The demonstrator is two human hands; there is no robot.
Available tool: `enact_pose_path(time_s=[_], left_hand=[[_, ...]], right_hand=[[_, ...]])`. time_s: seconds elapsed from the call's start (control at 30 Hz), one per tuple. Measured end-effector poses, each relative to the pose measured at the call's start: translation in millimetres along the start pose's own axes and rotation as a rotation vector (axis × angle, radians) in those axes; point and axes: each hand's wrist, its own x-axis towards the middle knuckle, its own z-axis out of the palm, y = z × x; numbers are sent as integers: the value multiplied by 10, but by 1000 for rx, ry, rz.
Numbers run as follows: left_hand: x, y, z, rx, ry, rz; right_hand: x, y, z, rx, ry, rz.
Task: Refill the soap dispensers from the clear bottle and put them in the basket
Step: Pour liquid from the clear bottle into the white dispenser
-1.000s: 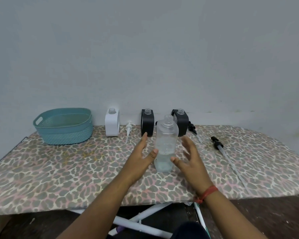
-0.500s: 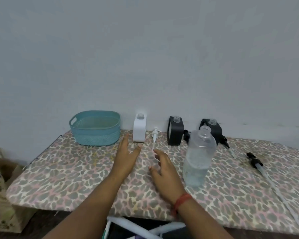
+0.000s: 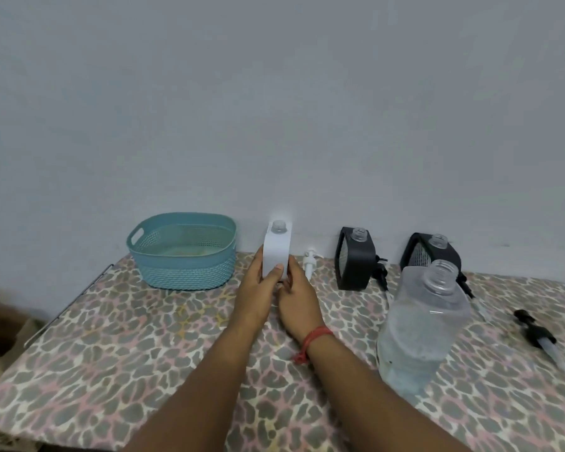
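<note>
— Fingers?
— Both hands, left (image 3: 253, 293) and right (image 3: 296, 296), wrapped round the white dispenser (image 3: 276, 252), left thumb across its front.
— Looks?
— Boxy, uncapped, upright just right of the basket (image 3: 185, 252).
— Surroundings?
— Leopard-print board (image 3: 128, 347), grey wall (image 3: 274, 109) behind.

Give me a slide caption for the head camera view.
Both hands, left and right, grip the white dispenser beside the teal basket; the uncapped clear bottle stands nearby.
</note>
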Motion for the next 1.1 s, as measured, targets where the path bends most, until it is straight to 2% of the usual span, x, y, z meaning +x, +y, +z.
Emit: enact_pose_path(time_s=[0.2,0.43,0.77,1.1], left_hand=[[-128,35,-5,8,39,36],[-691,101,34,41,106,0],[-1685,241,126,81,54,21],[-1956,266,107,120,12,7]], right_hand=[[-88,-61,-2,16,-4,-22],[-564,-133,-165,78,-31,-18],[-1458,-213,-469,41,11,-31],[-1783,-186,-574,55,8,-62]])
